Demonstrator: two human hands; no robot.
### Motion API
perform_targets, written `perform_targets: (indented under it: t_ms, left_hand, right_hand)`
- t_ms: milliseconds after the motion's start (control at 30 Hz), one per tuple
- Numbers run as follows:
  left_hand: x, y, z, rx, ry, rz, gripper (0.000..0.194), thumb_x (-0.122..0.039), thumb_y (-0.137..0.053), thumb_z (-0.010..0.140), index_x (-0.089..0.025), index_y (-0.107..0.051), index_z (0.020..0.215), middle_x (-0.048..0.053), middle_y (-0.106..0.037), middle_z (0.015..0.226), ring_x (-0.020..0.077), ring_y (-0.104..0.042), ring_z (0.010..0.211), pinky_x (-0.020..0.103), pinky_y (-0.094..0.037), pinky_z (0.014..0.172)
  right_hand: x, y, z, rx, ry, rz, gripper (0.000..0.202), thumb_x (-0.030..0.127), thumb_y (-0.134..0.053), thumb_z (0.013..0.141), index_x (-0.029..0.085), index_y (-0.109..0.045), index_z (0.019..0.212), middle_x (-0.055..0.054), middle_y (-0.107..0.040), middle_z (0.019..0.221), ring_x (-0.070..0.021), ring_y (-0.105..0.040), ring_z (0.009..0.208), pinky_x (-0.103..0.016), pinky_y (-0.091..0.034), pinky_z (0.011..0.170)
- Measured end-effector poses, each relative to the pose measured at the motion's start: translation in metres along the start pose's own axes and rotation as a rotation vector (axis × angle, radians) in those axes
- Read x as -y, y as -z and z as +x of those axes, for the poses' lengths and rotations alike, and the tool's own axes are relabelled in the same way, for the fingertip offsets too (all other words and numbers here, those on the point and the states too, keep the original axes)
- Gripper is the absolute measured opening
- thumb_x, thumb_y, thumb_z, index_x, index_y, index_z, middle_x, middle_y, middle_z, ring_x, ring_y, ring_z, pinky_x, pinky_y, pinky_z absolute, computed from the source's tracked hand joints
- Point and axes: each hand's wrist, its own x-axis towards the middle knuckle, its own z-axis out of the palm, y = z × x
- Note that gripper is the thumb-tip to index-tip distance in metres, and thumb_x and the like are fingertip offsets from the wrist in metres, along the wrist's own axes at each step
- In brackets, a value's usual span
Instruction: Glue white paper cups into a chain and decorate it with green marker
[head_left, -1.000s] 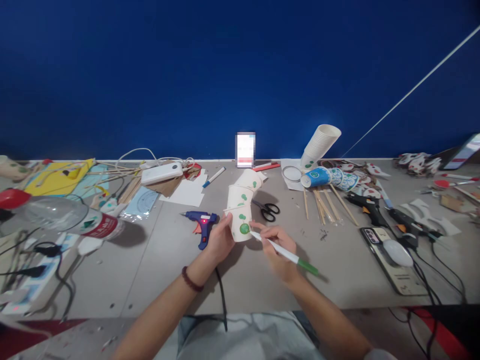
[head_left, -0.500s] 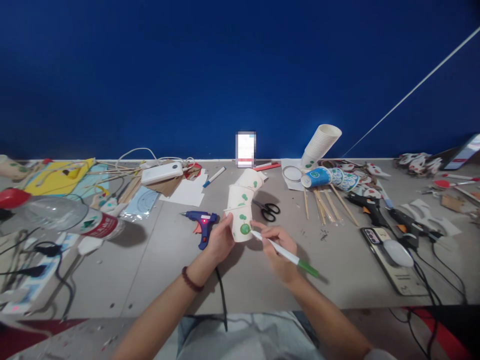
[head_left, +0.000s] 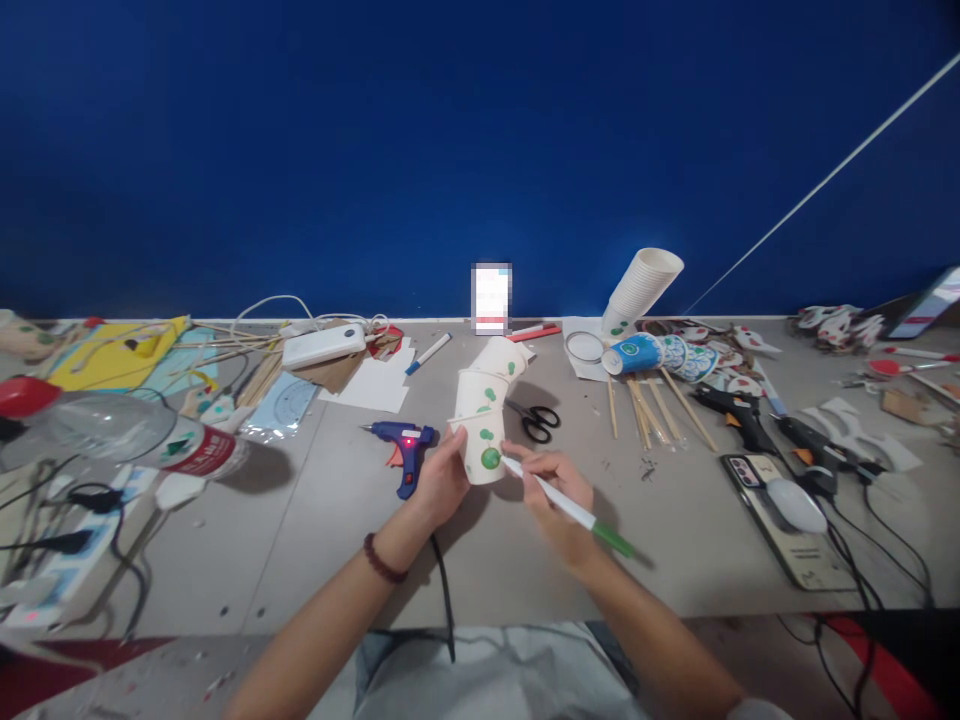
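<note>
My left hand (head_left: 444, 478) is closed around the near end of a curved chain of white paper cups (head_left: 480, 392) that bear green spots. A round green patch marks the nearest cup. My right hand (head_left: 556, 500) grips a white marker (head_left: 564, 504) with a green end, its tip at the edge of that patch. A blue hot glue gun (head_left: 403, 447) with a lit red light lies just left of my left hand. Black scissors (head_left: 538, 422) rest beyond my right hand, partly behind the cups.
A tilted stack of paper cups (head_left: 643, 285) and a blue-patterned cup chain (head_left: 660, 356) are at the back right, near wooden sticks (head_left: 646, 410). A phone (head_left: 787, 530) carries a white mouse (head_left: 796, 506). On the left are a plastic bottle (head_left: 135, 430) and a power strip (head_left: 90, 550).
The marker's green end has shifted slightly left and down as its tilt changes in my right hand. My left hand and the cups stay almost still.
</note>
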Motion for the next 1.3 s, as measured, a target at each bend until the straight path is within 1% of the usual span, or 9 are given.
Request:
perform_targets:
  t_ms: [167, 400, 567, 700, 867, 1000, 1167, 1300]
  left_hand:
    - [0.0, 0.001, 0.0, 0.005, -0.001, 0.014, 0.054, -0.037, -0.069, 0.081, -0.015, -0.055, 0.129, 0.011, -0.073, 0.108, 0.03, -0.068, 0.102, 0.042, -0.051, 0.091]
    - [0.001, -0.001, -0.001, -0.016, -0.016, 0.032, 0.055, -0.037, -0.071, 0.078, -0.014, -0.057, 0.125, 0.012, -0.072, 0.108, 0.0298, -0.068, 0.101, 0.042, -0.051, 0.09]
    - [0.001, -0.001, -0.002, -0.004, -0.03, 0.047, 0.05, -0.038, -0.07, 0.079, -0.014, -0.059, 0.122, 0.012, -0.072, 0.108, 0.0294, -0.068, 0.099, 0.041, -0.051, 0.089]
    - [0.001, 0.0, -0.002, -0.001, -0.038, 0.056, 0.05, -0.037, -0.07, 0.08, -0.015, -0.059, 0.123, 0.012, -0.071, 0.108, 0.0288, -0.068, 0.1, 0.041, -0.05, 0.09]
    - [0.003, 0.0, -0.001, -0.03, -0.048, 0.09, 0.053, -0.04, -0.071, 0.078, -0.016, -0.058, 0.124, 0.011, -0.071, 0.109, 0.0281, -0.065, 0.104, 0.04, -0.049, 0.092]
    - [0.003, 0.0, -0.001, -0.037, -0.066, 0.118, 0.054, -0.04, -0.071, 0.078, -0.018, -0.057, 0.126, 0.01, -0.071, 0.109, 0.0279, -0.063, 0.11, 0.04, -0.047, 0.095]
    - [0.004, 0.001, -0.001, -0.045, -0.085, 0.122, 0.053, -0.037, -0.07, 0.08, -0.02, -0.056, 0.127, 0.009, -0.07, 0.112, 0.0272, -0.062, 0.111, 0.04, -0.045, 0.097]
    - [0.004, 0.001, -0.001, -0.047, -0.078, 0.102, 0.053, -0.036, -0.072, 0.079, -0.02, -0.057, 0.127, 0.009, -0.068, 0.117, 0.0269, -0.063, 0.111, 0.039, -0.046, 0.096]
  right_hand:
    - [0.001, -0.001, 0.0, -0.015, 0.01, -0.001, 0.004, 0.023, -0.062, 0.084, 0.025, -0.059, 0.081, -0.008, -0.078, 0.094, -0.028, -0.074, 0.098, -0.042, -0.061, 0.081]
    - [0.002, -0.002, -0.001, -0.024, -0.032, -0.018, 0.008, 0.029, -0.064, 0.084, 0.025, -0.058, 0.081, -0.009, -0.078, 0.093, -0.0271, -0.074, 0.099, -0.04, -0.062, 0.081]
    - [0.001, -0.002, -0.001, -0.01, -0.013, -0.014, 0.004, 0.026, -0.064, 0.084, 0.025, -0.06, 0.083, -0.009, -0.078, 0.096, -0.0271, -0.074, 0.1, -0.04, -0.062, 0.081]
    - [0.001, -0.003, -0.001, -0.038, -0.009, -0.032, 0.005, 0.026, -0.064, 0.084, 0.024, -0.061, 0.081, -0.009, -0.079, 0.093, -0.0276, -0.075, 0.097, -0.04, -0.062, 0.081]
    - [-0.001, -0.004, -0.002, -0.039, 0.004, -0.054, 0.003, 0.024, -0.064, 0.083, 0.023, -0.062, 0.081, -0.009, -0.079, 0.094, -0.0263, -0.075, 0.097, -0.036, -0.063, 0.079]
    - [-0.004, -0.003, -0.003, -0.027, 0.032, -0.086, 0.002, 0.021, -0.064, 0.081, 0.021, -0.062, 0.082, -0.011, -0.079, 0.097, -0.0263, -0.075, 0.098, -0.034, -0.063, 0.076]
    - [-0.008, 0.0, -0.004, 0.031, 0.029, -0.096, 0.005, 0.019, -0.063, 0.082, 0.022, -0.064, 0.086, -0.013, -0.076, 0.107, -0.0267, -0.072, 0.105, -0.037, -0.062, 0.082]
    - [-0.011, 0.002, -0.005, 0.045, 0.048, -0.103, 0.005, 0.02, -0.064, 0.083, 0.022, -0.064, 0.087, -0.012, -0.076, 0.109, -0.0263, -0.072, 0.106, -0.037, -0.062, 0.082]
